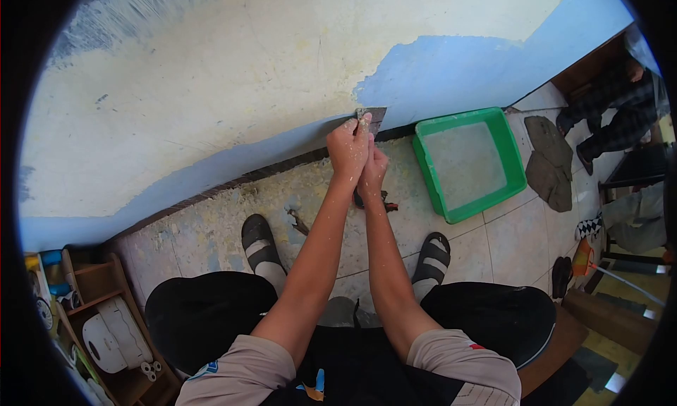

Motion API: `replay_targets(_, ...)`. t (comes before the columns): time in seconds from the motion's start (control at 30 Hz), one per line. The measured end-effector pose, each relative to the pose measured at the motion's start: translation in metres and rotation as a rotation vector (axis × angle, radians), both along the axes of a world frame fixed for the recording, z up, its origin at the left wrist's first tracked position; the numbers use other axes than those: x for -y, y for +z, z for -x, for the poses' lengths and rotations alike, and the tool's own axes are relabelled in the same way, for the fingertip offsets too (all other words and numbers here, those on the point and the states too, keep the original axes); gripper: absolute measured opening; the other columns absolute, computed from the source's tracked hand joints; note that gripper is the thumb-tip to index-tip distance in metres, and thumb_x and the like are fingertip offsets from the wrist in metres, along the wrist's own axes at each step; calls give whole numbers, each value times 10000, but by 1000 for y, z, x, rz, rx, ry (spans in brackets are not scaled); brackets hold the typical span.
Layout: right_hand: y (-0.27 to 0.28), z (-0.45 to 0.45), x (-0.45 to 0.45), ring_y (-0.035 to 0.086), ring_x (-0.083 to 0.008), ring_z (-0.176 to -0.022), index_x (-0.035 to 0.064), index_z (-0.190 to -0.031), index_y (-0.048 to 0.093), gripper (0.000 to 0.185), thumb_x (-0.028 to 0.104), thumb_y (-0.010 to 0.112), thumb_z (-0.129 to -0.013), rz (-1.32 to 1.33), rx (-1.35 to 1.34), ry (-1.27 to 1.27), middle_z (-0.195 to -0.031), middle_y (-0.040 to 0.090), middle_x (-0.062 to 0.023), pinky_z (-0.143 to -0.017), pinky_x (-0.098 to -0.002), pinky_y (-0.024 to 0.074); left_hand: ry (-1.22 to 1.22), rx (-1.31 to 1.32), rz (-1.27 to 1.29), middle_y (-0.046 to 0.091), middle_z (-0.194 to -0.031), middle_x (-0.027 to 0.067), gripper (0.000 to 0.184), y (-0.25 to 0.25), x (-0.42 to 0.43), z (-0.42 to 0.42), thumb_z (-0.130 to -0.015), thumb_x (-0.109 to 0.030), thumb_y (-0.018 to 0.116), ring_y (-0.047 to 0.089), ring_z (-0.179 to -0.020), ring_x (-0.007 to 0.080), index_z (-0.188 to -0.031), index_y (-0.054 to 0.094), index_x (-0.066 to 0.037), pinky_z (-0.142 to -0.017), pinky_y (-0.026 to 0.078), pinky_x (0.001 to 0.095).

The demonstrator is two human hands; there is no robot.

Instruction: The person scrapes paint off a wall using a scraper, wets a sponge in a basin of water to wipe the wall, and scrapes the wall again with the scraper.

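Both hands meet at the foot of the wall (233, 74), where blue paint borders a cream, scraped area. My left hand (347, 148) is closed on a flat grey scraper (377, 114), whose blade lies against the blue paint. Just below and to the right, my right hand (374, 170) is closed too, pressed against the left one around the same tool; its grip is partly hidden. White specks dot both hands and forearms. Beneath the hands, a dark and reddish object (387, 203) lies on the floor, partly covered.
A green tub (519, 162) with cloudy contents stands right of my hands. Beyond it lie a brown cloth (550, 162) and a person's legs (620, 120). Paint flakes cover the floor (211, 229). A wooden shelf (106, 286) stands at lower left.
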State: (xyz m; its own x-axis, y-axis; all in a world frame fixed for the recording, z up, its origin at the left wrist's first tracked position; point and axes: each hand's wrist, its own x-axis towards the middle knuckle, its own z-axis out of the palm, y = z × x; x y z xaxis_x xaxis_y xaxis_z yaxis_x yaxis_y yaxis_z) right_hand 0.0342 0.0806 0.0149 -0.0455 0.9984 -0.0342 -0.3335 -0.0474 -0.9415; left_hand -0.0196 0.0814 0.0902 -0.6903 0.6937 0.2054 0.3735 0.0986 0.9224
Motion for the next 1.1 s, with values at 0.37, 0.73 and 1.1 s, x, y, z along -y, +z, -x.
replay_targets(0.37, 15, 9, 17, 601, -95, -704, 38, -836, 685, 445, 408, 520, -1020, 444, -271, 98, -816, 666, -29, -594, -274, 476, -5, -229, 129, 597, -655, 247, 445, 14, -2, 6, -917, -359, 638, 589, -631, 449, -672, 613, 12, -589, 455, 506)
replay_targets(0.73, 34, 14, 17, 616, -115, -759, 21, -881, 693, 434, 388, 512, -1026, 435, -193, 9, -870, 681, -48, -629, -305, 487, -150, -301, 135, 619, -707, 244, 364, 67, -15, -19, -898, -335, 624, 615, -685, 440, -767, 675, 0, -624, 488, 486)
replay_targets(1.1, 22, 18, 13, 531, -75, -664, -12, -807, 681, 445, 328, 509, -1037, 87, -98, -39, -743, 630, 0, -589, -258, 426, -136, -1, 49, 607, -686, 254, 390, 9, 10, 19, -908, -315, 668, 610, -583, 366, -813, 643, 62, -564, 467, 398)
